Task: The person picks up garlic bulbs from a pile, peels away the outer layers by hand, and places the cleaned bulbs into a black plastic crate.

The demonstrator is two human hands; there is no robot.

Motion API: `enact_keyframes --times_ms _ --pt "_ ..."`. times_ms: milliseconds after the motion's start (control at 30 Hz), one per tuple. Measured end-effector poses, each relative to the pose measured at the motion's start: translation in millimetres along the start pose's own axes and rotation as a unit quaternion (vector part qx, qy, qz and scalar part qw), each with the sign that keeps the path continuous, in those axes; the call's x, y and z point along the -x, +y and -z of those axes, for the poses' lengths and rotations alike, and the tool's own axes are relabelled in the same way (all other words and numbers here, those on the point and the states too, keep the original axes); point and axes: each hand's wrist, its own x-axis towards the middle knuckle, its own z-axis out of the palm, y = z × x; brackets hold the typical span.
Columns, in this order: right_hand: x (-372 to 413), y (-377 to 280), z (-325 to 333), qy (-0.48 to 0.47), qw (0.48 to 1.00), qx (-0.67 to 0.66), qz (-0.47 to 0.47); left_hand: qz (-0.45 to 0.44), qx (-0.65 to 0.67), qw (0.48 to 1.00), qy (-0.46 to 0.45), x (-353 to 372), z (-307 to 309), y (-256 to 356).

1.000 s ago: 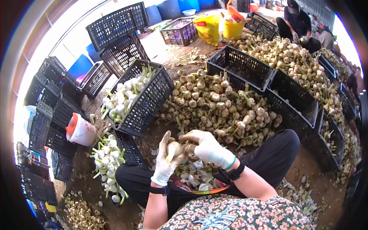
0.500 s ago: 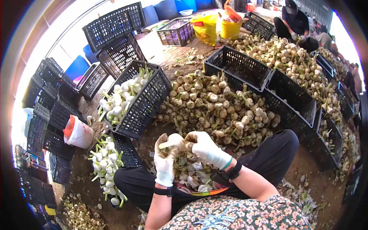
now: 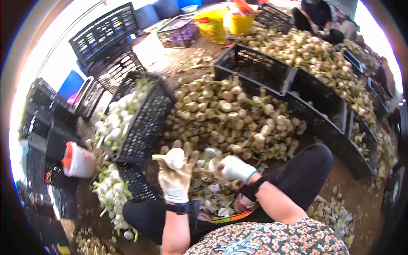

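Note:
A white, cleaned garlic bulb [image 3: 174,159] with a short green stem rests on the upturned palm and fingers of my left hand [image 3: 175,178], which wears a soiled white glove. To its right, my right hand [image 3: 236,168], gloved as well, is curled with the fingers closed; what they hold, if anything, is blurred. Loose garlic skins [image 3: 212,191] lie below, between my legs. Ahead of both hands is a heap of unpeeled garlic [image 3: 229,112]. On the left, a tilted black crate [image 3: 148,119] holds white cleaned bulbs, and more cleaned garlic [image 3: 111,187] is piled beside my knee.
Black crates [image 3: 255,85] stand in a row behind the heap, curving right. A white bucket [image 3: 80,160] with something orange inside is at left, near stacked crates [image 3: 42,114]. A yellow bucket [image 3: 241,24] stands at the back. Another person [image 3: 316,17] sits by a farther garlic heap [image 3: 314,55].
My hands have moved apart: the left has shifted left and opened flat under the garlic bulb, and the right has come away from it, slightly right and down. The view has shifted a little.

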Motion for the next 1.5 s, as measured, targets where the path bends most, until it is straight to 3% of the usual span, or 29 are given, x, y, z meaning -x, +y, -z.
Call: enact_keyframes --times_ms 67,133,167,200,233,267,300,333,400,467,500,600,733,800,867,933,1000,1067,1100,1133,1200,1267,1333,1367,1400,1433,1467,1500 --pt "-10.0 26.8 -27.1 -0.002 0.999 0.036 -0.035 0.017 0.047 0.991 0.122 -20.6 17.6 8.8" --pt "-19.5 46.3 -7.3 0.265 0.959 -0.017 -0.102 0.007 0.005 0.983 0.181 -54.5 26.2 27.1" --pt "-19.8 48.2 19.5 0.34 0.922 -0.038 -0.178 -0.006 -0.028 0.985 0.167 -77.8 35.0 43.1" --pt "-16.7 54.1 40.8 0.466 0.867 -0.006 -0.178 -0.074 -0.091 0.992 0.052 -103.4 30.4 55.9" --pt "-14.6 62.6 67.6 0.459 0.841 -0.11 -0.263 -0.099 -0.101 0.99 -0.013 -127.2 22.6 74.3" --pt "-19.6 90.0 74.9 0.529 0.788 -0.05 -0.311 -0.15 -0.058 0.983 0.092 -144.8 -11.3 80.6" --pt "-28.9 124.2 81.0 0.531 0.751 -0.033 -0.392 -0.166 -0.13 0.977 -0.022 -164.0 4.7 106.9" --pt "-18.0 124.2 104.3 0.451 0.762 -0.096 -0.454 -0.115 -0.072 0.987 -0.084 -171.7 -3.6 111.0" --pt "-24.9 173.8 101.6 0.397 0.778 -0.103 -0.476 -0.143 -0.108 0.984 0.024 -165.0 -33.4 86.2" --pt "-25.4 165.9 116.5 0.322 0.802 -0.038 -0.503 -0.071 -0.129 0.989 0.019 -139.3 -13.9 41.4" --pt "-30.2 177.8 116.3 0.331 0.792 -0.032 -0.512 -0.038 -0.135 0.988 0.06 -125.0 -7.3 23.0" --pt "-29.9 195.9 121.5 0.334 0.815 -0.009 -0.474 0.021 -0.144 0.972 0.183 -91.6 17.2 -24.2" --pt "-21.7 203.1 118.9 0.406 0.805 -0.045 -0.431 0.062 -0.165 0.957 0.228 -62.0 36.1 -66.5" --pt "-10.0 181.7 117.1 0.458 0.777 -0.177 -0.394 0.056 -0.203 0.955 0.21 -49.8 29.9 -78.3" --pt "-27.9 212.0 88.9 0.513 0.713 -0.402 -0.259 0.08 -0.204 0.955 0.202 -46.7 28.3 -87.7" --pt "-14.6 122.6 79.4 0.494 0.659 -0.564 -0.058 0.101 -0.242 0.949 0.177 -50.1 48.5 -102.2" --pt "-9.9 40.0 62.0 0.447 0.672 -0.59 -0.012 0.183 -0.257 0.919 0.235 -49.7 13.0 -108.9" --pt "9.0 -9.2 47.9 0.286 0.813 -0.508 0.011 0.177 -0.209 0.957 0.098 -39.4 3.6 -105.0" --pt "15.1 -19.6 42.4 0.205 0.798 -0.564 0.049 0.132 -0.239 0.96 0.07 -36.1 14.2 -98.8" --pt "27.8 -36.0 50.0 0.19 0.819 -0.54 0.046 0.095 -0.246 0.963 0.051 -31.6 13.4 -90.3" --pt "31.3 -52.6 50.5 0.244 0.762 -0.599 0.01 0.025 -0.333 0.94 0.065 -12.0 -11.2 -75.7" --pt "29.2 -65.3 54.1 0.246 0.737 -0.629 0.025 -0.027 -0.411 0.911 0.027 -2.2 -8.0 -67.4" --pt "29.1 -76.9 56.0 0.222 0.825 -0.52 -0.012 -0.052 -0.481 0.875 0.021 7.0 -6.0 -64.5" --pt "22.9 -77.0 44.8 0.232 0.835 -0.498 0.003 -0.053 -0.482 0.874 0.018 10.0 -1.7 -62.9" --pt "20.1 -83.6 37.1 0.275 0.819 -0.502 0.027 -0.111 -0.57 0.814 -0.014 11.3 2.1 -60.6" --pt "22.5 -84.7 34.5 0.25 0.786 -0.563 0.037 -0.168 -0.649 0.74 -0.046 12.1 5.8 -57.6" --pt "26.6 -90.5 37.1 0.223 0.75 -0.621 0.047 -0.173 -0.65 0.738 -0.047 13.4 -3.3 -54.1" --pt "31.3 -95.2 40.4 0.221 0.75 -0.622 0.051 -0.158 -0.632 0.758 -0.038 16.5 -12.1 -49.8"
